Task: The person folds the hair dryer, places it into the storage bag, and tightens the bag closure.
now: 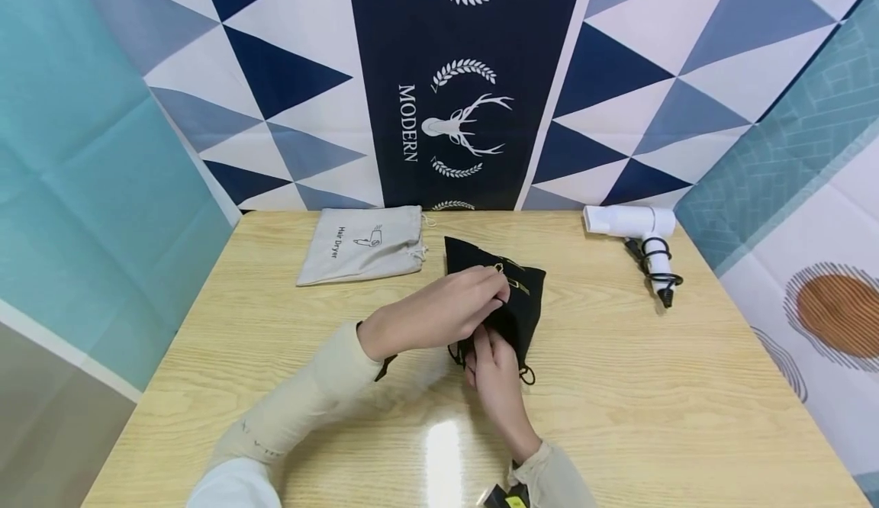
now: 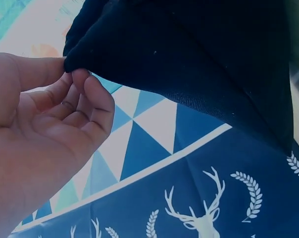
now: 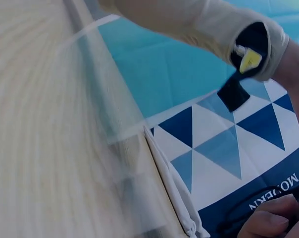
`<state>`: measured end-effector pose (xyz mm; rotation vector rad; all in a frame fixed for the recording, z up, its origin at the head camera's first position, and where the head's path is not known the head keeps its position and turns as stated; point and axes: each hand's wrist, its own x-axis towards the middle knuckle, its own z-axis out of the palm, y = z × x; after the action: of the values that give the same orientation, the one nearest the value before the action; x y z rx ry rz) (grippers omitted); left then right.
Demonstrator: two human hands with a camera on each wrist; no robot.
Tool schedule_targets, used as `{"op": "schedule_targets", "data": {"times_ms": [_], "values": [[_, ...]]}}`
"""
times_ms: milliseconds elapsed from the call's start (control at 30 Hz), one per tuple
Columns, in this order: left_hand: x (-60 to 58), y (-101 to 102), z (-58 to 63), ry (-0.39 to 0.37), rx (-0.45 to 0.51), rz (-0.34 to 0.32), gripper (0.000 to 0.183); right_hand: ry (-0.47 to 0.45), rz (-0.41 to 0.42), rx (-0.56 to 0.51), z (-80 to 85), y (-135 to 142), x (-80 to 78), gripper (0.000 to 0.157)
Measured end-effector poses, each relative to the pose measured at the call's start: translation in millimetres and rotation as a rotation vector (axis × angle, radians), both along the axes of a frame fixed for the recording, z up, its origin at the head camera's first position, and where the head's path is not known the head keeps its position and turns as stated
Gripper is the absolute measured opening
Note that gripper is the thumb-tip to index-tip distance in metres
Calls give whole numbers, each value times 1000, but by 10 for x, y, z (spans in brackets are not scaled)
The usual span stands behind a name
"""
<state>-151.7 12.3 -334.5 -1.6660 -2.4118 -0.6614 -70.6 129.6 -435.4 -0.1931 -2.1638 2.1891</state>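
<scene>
A black drawstring bag [image 1: 525, 306] with gold print is held up over the wooden table, its dark mouth facing me and its cords hanging at the near edge. My left hand [image 1: 442, 306] pinches the fabric at the upper side of the mouth. In the left wrist view the thumb and fingertips of that left hand [image 2: 55, 99] meet on a corner of the black cloth. Lower down, my right hand [image 1: 494, 371] grips the near rim, its fingers curled at the mouth. Only part of the right hand [image 3: 271, 218] shows in the right wrist view.
A pale grey pouch [image 1: 367, 245] printed "Hair Dryer" lies flat at the table's back left. At the back right lies a white hair dryer [image 1: 628, 222], its black cord wound round the handle. Patterned cloth walls [image 1: 288, 88] enclose the wooden table [image 1: 652, 401] behind and at the sides.
</scene>
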Motion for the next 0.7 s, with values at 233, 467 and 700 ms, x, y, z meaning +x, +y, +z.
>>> {"op": "schedule_targets", "data": {"times_ms": [233,467,700], "values": [[-54,16,84,-24,53,7,9,1,45,145,17,59,157,35],[-75,10,127,-55,77,27,7,152,-15,482,97,194,321,31],[-73,7,149,-69,88,43,7,434,-278,714,115,432,315,19]]}}
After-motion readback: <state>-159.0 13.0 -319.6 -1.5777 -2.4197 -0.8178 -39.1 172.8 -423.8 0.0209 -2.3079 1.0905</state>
